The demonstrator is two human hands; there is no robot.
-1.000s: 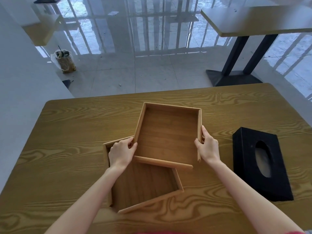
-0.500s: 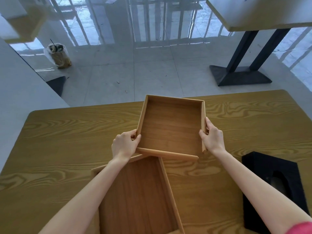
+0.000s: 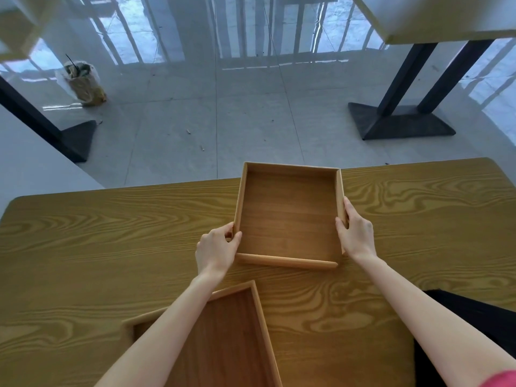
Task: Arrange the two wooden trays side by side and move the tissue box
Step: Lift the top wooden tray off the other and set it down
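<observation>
I hold one wooden tray (image 3: 287,216) over the far part of the table, its far rim reaching past the table's back edge in view. My left hand (image 3: 216,250) grips its near left corner and my right hand (image 3: 356,233) grips its right wall. The second wooden tray (image 3: 229,339) lies on the table near me, turned at an angle, partly under my left forearm. The black tissue box (image 3: 472,328) sits at the lower right, mostly hidden behind my right forearm.
The wooden table (image 3: 97,247) spans the view, with its back edge just beyond the held tray. Past it lie a tiled floor, another table's black base (image 3: 399,121) at the right, a second black base at the left and a bag of rubbish (image 3: 82,79).
Both hands carried the upper tray away from me, off the lower tray, toward the table's far edge. The lower tray and tissue box slid down in view as my head tilted.
</observation>
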